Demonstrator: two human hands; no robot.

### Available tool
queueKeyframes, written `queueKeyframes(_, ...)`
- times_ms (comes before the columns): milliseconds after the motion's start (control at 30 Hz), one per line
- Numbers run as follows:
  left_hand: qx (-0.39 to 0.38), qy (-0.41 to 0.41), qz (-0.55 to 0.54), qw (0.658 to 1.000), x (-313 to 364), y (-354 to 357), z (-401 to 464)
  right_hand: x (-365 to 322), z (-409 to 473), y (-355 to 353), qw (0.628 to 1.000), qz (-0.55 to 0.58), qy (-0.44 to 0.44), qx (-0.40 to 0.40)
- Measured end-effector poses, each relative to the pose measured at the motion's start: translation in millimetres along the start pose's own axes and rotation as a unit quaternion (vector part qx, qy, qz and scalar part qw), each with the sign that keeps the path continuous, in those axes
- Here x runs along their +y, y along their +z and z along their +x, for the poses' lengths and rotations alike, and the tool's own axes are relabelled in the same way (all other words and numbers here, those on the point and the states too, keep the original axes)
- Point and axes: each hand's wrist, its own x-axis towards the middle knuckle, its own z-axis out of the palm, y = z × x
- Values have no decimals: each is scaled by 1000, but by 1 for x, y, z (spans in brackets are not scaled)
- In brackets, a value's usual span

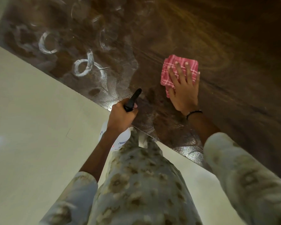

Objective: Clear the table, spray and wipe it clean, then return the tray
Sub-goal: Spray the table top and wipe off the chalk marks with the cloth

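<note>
The right hand (183, 88) presses flat fingers on the pink cloth (178, 71) to rub the table (234, 46). The left hand (120, 116) grips the spray bottle (120, 138), ready to squirt the white rings beyond its fingers.

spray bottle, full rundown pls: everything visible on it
The spray bottle has a black trigger head and nozzle above a white, plastic-looking body with a partly hidden printed label. The left hand grips it round the neck, so the middle is covered. The nozzle points away from the person, toward the white rings on the dark table. The body hangs just past the table's near edge, above the person's clothing. Fill level cannot be told.
</note>
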Motion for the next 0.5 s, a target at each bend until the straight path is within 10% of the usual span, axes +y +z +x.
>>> queueKeyframes(367, 12, 7, 27, 1000, -15, -2, -8, -34, -57, 33, 982, -17, -188, -20)
queueKeyframes(500, -27, 28, 33, 999, -23, -5, -13, 10, -73, 23, 994, -18, -103, -11)
